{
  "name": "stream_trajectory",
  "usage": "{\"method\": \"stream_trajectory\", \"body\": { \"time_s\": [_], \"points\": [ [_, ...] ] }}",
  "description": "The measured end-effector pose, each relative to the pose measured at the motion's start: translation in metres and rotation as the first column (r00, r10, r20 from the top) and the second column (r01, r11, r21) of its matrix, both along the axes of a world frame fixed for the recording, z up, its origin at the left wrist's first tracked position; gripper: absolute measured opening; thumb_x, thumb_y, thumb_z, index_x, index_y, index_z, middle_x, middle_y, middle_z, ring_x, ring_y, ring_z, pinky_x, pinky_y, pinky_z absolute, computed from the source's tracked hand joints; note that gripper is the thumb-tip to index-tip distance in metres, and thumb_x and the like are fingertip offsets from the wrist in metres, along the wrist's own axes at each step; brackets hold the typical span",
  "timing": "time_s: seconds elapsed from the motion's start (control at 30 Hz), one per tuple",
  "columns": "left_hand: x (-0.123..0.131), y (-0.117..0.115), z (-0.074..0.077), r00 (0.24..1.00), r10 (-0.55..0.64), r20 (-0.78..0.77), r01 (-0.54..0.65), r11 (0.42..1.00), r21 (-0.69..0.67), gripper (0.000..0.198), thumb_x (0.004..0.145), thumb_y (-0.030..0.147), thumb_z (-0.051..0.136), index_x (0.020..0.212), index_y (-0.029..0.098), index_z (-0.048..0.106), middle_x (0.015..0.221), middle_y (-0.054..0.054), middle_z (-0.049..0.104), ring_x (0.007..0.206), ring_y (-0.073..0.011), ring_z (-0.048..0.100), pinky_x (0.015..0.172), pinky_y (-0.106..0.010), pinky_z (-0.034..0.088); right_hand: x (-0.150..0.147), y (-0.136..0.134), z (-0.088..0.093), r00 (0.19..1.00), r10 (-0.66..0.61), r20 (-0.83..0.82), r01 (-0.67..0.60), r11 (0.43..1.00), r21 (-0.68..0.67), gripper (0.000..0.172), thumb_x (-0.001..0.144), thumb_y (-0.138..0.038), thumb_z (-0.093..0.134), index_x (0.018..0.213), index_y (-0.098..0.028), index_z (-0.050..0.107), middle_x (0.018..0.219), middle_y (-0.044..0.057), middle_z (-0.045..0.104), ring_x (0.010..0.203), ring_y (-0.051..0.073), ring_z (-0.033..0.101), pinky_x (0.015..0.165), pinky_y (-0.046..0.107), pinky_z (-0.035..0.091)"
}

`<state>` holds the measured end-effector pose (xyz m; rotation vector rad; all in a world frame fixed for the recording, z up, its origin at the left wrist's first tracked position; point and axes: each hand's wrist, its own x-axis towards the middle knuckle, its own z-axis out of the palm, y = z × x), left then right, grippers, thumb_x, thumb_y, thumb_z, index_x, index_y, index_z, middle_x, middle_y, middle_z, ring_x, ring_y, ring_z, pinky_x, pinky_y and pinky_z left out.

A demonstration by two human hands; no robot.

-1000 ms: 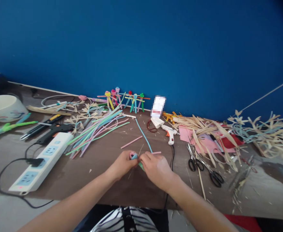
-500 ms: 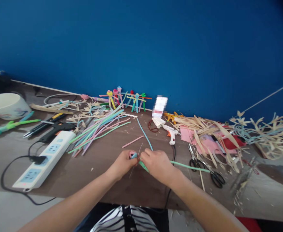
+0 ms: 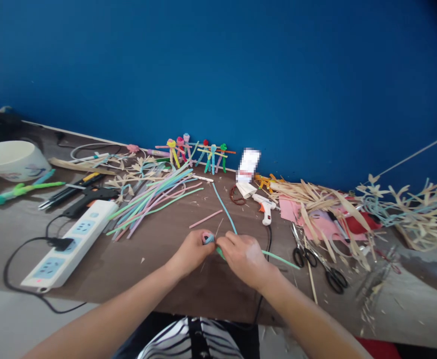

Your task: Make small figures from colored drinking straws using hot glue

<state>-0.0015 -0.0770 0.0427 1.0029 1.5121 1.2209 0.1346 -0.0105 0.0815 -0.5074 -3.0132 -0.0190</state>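
My left hand point(image 3: 193, 249) is closed, pinching a small pink and light-blue coil of pipe cleaner point(image 3: 208, 238) above the front of the table. Right beside it, my right hand point(image 3: 242, 257) is closed on a light-green pipe cleaner point(image 3: 281, 259), whose tail sticks out to the right. A bit of the same green shows under the right fingers. The fingertips of both hands nearly meet, and they hide how the coil and the green piece join. Beyond the right hand lies a blue pipe cleaner point(image 3: 223, 207); a short pink piece point(image 3: 205, 219) rests to its left.
Several pipe-cleaner figures point(image 3: 213, 154) stand by the blue wall. Loose pipe cleaners point(image 3: 158, 199) and a power strip point(image 3: 72, 244) lie left, near a black glue gun point(image 3: 87, 199). Rightward are a white glue gun point(image 3: 266, 208), scissors point(image 3: 303, 255) and dried husk strips point(image 3: 308, 194).
The green pipe cleaner's tail reaches less far to the right than before. Both hands keep nearly the same place and grip. The view has shifted slightly.
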Motion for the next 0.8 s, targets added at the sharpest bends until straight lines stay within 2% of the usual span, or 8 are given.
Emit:
{"method": "stream_trajectory", "body": {
  "time_s": [0.43, 0.6, 0.7, 0.8],
  "points": [
    [0.001, -0.006, 0.001, 0.998, -0.048, 0.031, 0.05, 0.998, -0.041, 0.009, 0.058, 0.017, 0.043, 0.052, 0.017, 0.038, 0.048, 0.007, 0.031, 0.048, -0.0073, 0.028, 0.045, -0.019, 0.022, -0.005, 0.009, 0.017, 0.975, 0.147, 0.163, -0.14, 0.989, -0.057, 0.012, 0.084, -0.019, 0.038, 0.086, -0.02, 0.049, 0.076, 0.002, 0.055, 0.066, 0.012, 0.053, 0.056, 0.024, 0.029],
    [-0.001, -0.006, 0.001, 0.996, -0.091, 0.021, 0.091, 0.996, -0.022, 0.014, 0.058, 0.016, 0.045, 0.052, 0.017, 0.033, 0.051, 0.007, 0.026, 0.05, -0.0065, 0.023, 0.045, -0.019, 0.02, -0.004, 0.009, 0.016, 0.975, 0.116, 0.189, -0.109, 0.993, -0.044, 0.012, 0.084, -0.021, 0.038, 0.087, -0.02, 0.05, 0.075, 0.002, 0.055, 0.063, 0.012, 0.053, 0.054, 0.024, 0.029],
    [-0.002, -0.006, 0.001, 0.996, -0.073, -0.047, 0.072, 0.997, -0.023, 0.015, 0.059, 0.017, 0.046, 0.052, 0.017, 0.033, 0.051, 0.007, 0.026, 0.05, -0.0067, 0.023, 0.045, -0.019, 0.019, -0.003, 0.01, 0.018, 0.98, 0.089, 0.181, -0.084, 0.996, -0.036, 0.012, 0.084, -0.021, 0.038, 0.086, -0.019, 0.05, 0.083, 0.003, 0.054, 0.064, 0.012, 0.052, 0.054, 0.024, 0.029],
    [-0.002, -0.005, 0.0, 0.994, -0.055, -0.09, 0.052, 0.998, -0.037, 0.017, 0.06, 0.018, 0.046, 0.052, 0.018, 0.031, 0.051, 0.007, 0.024, 0.05, -0.0068, 0.021, 0.044, -0.019, 0.018, -0.004, 0.011, 0.021, 0.978, 0.118, 0.172, -0.112, 0.993, -0.041, 0.01, 0.083, -0.019, 0.041, 0.086, -0.018, 0.05, 0.09, 0.004, 0.052, 0.069, 0.012, 0.051, 0.055, 0.023, 0.029]
  ]
}}
